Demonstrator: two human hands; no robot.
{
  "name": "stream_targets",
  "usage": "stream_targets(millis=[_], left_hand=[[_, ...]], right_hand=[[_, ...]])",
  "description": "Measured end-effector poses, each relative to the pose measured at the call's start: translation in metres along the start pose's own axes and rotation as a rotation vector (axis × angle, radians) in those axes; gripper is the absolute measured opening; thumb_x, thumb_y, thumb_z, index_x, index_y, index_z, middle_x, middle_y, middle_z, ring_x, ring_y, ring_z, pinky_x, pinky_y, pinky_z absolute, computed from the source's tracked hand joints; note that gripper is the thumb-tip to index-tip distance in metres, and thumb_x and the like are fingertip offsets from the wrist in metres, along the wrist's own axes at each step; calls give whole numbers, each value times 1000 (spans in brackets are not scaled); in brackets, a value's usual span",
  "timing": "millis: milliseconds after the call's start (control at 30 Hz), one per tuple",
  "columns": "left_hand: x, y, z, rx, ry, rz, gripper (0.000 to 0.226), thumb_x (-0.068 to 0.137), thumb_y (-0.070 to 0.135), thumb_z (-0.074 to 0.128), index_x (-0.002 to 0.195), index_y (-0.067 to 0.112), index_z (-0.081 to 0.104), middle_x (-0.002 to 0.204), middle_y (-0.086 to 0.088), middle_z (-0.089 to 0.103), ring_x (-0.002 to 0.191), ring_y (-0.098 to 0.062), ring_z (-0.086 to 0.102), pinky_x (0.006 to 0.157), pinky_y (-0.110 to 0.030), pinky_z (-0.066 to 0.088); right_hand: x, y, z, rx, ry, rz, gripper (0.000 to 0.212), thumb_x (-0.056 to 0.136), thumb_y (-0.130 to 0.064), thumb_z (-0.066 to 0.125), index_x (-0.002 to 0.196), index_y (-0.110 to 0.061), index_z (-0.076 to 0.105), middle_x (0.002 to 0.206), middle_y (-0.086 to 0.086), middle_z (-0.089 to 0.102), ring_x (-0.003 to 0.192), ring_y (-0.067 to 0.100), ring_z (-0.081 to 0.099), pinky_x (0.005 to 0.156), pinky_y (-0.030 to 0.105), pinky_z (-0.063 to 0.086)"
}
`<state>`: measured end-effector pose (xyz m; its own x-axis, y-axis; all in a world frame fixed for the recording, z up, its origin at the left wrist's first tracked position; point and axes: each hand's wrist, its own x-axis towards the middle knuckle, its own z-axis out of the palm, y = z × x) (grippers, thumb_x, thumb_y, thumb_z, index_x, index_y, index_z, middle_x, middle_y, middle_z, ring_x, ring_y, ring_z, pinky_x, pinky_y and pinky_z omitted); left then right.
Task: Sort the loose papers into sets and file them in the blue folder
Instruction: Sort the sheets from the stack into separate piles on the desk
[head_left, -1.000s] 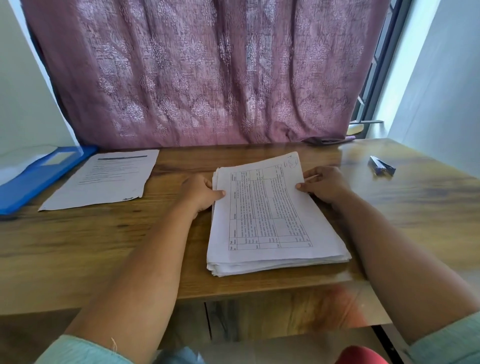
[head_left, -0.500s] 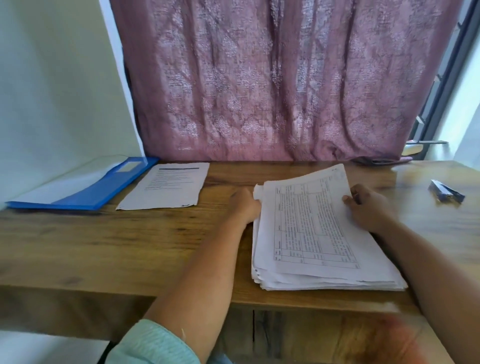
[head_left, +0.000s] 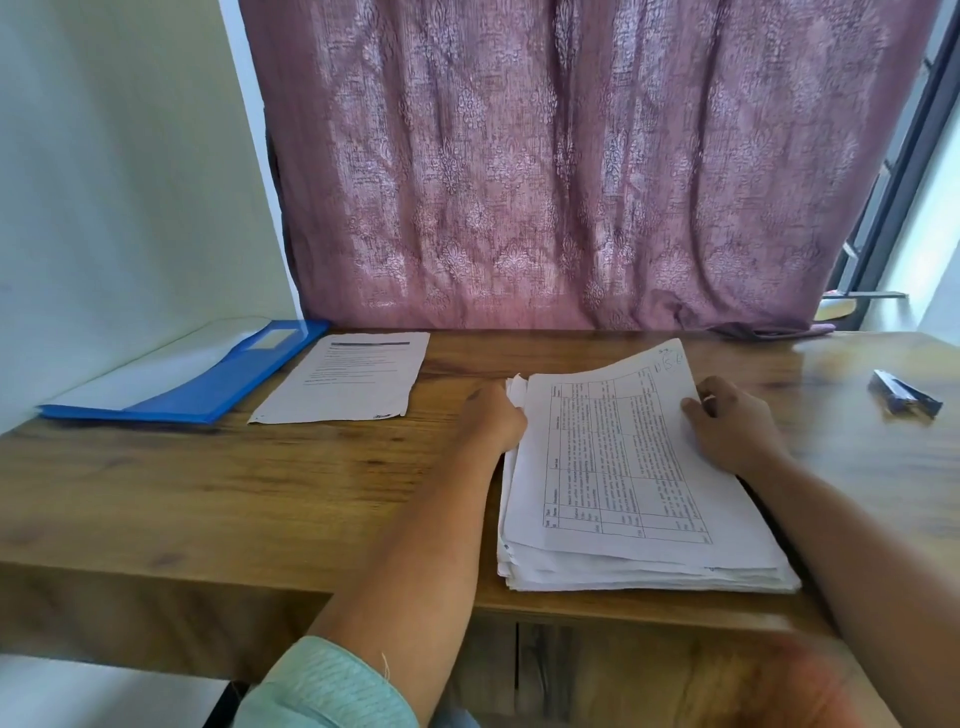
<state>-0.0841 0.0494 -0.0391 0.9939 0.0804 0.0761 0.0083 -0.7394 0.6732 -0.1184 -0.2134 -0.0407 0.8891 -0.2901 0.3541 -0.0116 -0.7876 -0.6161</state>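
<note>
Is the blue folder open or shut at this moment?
Open. The blue folder lies flat by the wall, its clear cover spread left and the inner pocket showing. Whether any sheets are filed inside, cannot tell.

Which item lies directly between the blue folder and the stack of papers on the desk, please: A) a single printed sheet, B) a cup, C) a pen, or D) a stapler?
A: a single printed sheet lies flat on the desk, with the blue folder on one side and the stack of papers on the other, while the small dark stapler-like item sits far off on the other side of the stack.
</note>
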Motion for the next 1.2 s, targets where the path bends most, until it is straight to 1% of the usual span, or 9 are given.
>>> stream_targets(millis=[267, 567, 667, 733, 800, 933, 1000, 1100, 1200], left_hand=[[-5, -3, -9, 10, 4, -40, 44, 98, 16, 51, 140, 8, 42, 129, -9, 55, 80, -14, 52, 49, -19, 36], [-36, -23, -35, 225, -128, -30, 33, 96, 17, 55, 128, 7, 55, 118, -14, 61, 97, -27, 63, 53, -23, 37], [-43, -25, -47, 269, -118, -66, 41, 97, 30, 56, 127, 4, 57, 110, -14, 64, 96, -28, 63, 61, -27, 45], [-42, -24, -54, 242, -28, -53, 52, 97, 45, 52, 134, 9, 52, 129, -11, 59, 113, -29, 59, 84, -33, 49], [-37, -21, -56, 114, 28, -27, 61, 94, 58, 48, 136, 15, 49, 139, -7, 52, 124, -28, 51, 96, -39, 45], [-21, -6, -55, -241, -56, -47, 88, 77, 84, 42, 141, 23, 42, 144, -3, 47, 131, -29, 44, 105, -48, 38], [-11, 0, -56, -282, -43, -19, 108, 62, 95, 40, 148, 31, 27, 153, 0, 37, 136, -31, 39, 109, -54, 35], [8, 2, -58, -351, -129, 48, 88, 79, 56, 72, 149, 32, 24, 149, -2, 39, 129, -27, 47, 102, -45, 44], [25, -5, -53, -564, -98, 53, 59, 87, 3, 68, 134, 29, 42, 134, -7, 51, 113, -23, 55, 78, -29, 53]], right_hand=[[-8, -10, -2, 10, -57, -2, 19, 96, -24, 54, 108, -9, 59, 89, 7, 60, 82, 26, 52, 74, 28, 37], [-20, -15, -14, 131, -209, -7, 10, 84, -21, 64, 81, -14, 71, 81, -2, 72, 76, 16, 68, 71, 35, 55], [-14, -21, -16, 329, -84, 50, 16, 87, -16, 63, 71, -21, 63, 72, -5, 65, 68, 15, 61, 63, 27, 47], [-3, -21, -17, 497, -68, 165, 12, 92, -19, 61, 80, -19, 64, 80, 1, 69, 74, 21, 65, 70, 30, 53], [9, -25, -19, 605, -70, 264, 13, 95, -21, 58, 96, -11, 67, 95, 9, 72, 79, 25, 68, 75, 36, 57], [29, -42, -13, 695, -40, 376, 10, 97, -14, 55, 100, -7, 62, 86, 5, 67, 66, 17, 62, 44, 18, 49], [38, -52, -3, 787, -53, 444, 12, 95, -9, 54, 101, -2, 62, 90, 9, 68, 67, 20, 63, 54, 28, 56], [54, -53, 8, 929, -84, 502, 26, 94, -12, 59, 112, 6, 61, 97, 16, 69, 70, 25, 66, 68, 36, 57], [55, -59, 15, 1187, -242, 453, 54, 90, -23, 68, 133, 0, 46, 115, 25, 65, 77, 28, 72, 65, 43, 59]])
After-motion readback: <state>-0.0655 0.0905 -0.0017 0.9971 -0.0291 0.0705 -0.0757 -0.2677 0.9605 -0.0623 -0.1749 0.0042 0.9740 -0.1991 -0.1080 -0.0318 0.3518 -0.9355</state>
